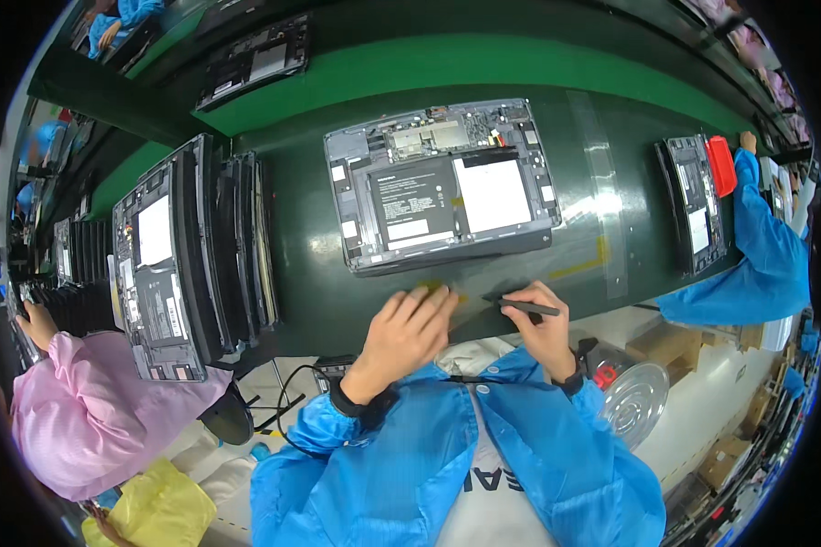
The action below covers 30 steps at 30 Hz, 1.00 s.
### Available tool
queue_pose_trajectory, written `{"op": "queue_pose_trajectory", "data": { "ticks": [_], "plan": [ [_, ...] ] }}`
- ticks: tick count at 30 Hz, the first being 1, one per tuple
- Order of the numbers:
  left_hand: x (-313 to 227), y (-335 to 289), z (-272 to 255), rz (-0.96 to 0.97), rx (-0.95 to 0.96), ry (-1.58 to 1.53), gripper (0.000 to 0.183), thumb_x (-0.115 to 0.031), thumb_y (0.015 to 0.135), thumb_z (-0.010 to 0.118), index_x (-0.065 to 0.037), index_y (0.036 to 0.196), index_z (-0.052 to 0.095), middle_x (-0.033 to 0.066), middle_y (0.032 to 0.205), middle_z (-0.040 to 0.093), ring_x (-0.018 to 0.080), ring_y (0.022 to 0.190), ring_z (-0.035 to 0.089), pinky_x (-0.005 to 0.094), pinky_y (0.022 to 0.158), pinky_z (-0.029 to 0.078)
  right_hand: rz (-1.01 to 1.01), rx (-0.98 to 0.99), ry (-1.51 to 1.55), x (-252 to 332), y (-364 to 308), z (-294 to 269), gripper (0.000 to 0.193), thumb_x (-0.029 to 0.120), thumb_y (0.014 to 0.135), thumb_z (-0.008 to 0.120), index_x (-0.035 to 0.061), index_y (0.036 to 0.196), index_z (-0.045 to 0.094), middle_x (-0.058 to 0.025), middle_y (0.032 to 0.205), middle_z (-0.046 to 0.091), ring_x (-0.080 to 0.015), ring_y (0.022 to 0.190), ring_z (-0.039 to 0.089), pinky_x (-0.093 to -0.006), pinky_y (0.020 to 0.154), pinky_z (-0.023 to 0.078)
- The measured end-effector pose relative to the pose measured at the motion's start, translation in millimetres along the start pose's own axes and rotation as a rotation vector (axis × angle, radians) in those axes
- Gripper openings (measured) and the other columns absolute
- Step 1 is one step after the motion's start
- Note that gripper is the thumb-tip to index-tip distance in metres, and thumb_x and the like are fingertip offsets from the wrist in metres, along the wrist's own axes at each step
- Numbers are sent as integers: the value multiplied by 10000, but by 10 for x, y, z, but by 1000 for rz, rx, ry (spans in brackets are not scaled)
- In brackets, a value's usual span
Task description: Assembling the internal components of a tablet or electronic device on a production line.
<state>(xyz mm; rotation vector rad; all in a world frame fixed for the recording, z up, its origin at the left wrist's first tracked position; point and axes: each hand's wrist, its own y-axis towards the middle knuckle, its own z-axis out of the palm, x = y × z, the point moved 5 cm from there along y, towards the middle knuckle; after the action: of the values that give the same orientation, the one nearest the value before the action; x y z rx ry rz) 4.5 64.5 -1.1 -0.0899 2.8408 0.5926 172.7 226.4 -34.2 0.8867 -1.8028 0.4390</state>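
In front of me on the dark green bench (301, 301) lies an opened tablet or laptop body (442, 182), its inside facing up. It shows a circuit board along the far edge, a black battery and a white rectangular panel. My left hand (409, 333) rests at the bench's near edge, palm down, its fingers lying forward over a yellow mark. My right hand (543, 328) is closed round a slim black pointed tool (531, 307), whose tip points left toward my left hand. Both hands are apart from the device, on its near side.
Several similar opened devices (160, 264) stand stacked on edge at the left. Another device (693, 205) stands at the right beside a red tray (721, 167). A person in a pink sleeve (87, 406) works at left; one in a blue sleeve (762, 264) is at right.
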Motion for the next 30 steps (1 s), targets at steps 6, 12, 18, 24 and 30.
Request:
{"op": "queue_pose_trajectory", "data": {
  "ticks": [6,12,18,24,30],
  "plan": [
    [17,-110,201,-66,17,16,439,-166,824,768,-116,1259,752,34,1316,688,246,1124,625,375,922,498,-89,10,-34,64,18,184,191,54,845,857,6,998,753,-103,865,703,-228,731,625,-339,631,471],
    [43,-78,202,-88,-60,-45,363,-162,809,808,-92,1163,775,23,1210,712,220,1023,626,367,857,497,-235,-22,-105,200,-34,321,224,3,827,839,21,1036,761,-104,850,708,-268,723,626,-351,651,486],
    [106,11,179,-143,-108,-143,284,-139,801,825,-90,1079,796,-4,1095,719,200,939,622,356,793,490,-378,-103,-180,342,-84,371,430,-47,802,813,4,1222,738,-76,796,669,-252,687,604,-362,663,476],
    [99,-1,127,-168,-131,-132,281,-116,805,845,-104,1083,804,-17,1062,735,200,907,621,355,763,481,-554,-41,-242,476,-118,353,423,-46,801,820,-13,1213,727,-74,824,684,-244,723,625,-365,685,486],
    [62,35,140,-202,-100,-116,281,-116,816,835,-121,1096,808,-24,1033,717,196,895,606,354,766,457,-581,16,-281,411,-136,374,386,-55,788,823,-16,1160,732,-86,861,706,-248,747,647,-362,693,495]
  ]
}}
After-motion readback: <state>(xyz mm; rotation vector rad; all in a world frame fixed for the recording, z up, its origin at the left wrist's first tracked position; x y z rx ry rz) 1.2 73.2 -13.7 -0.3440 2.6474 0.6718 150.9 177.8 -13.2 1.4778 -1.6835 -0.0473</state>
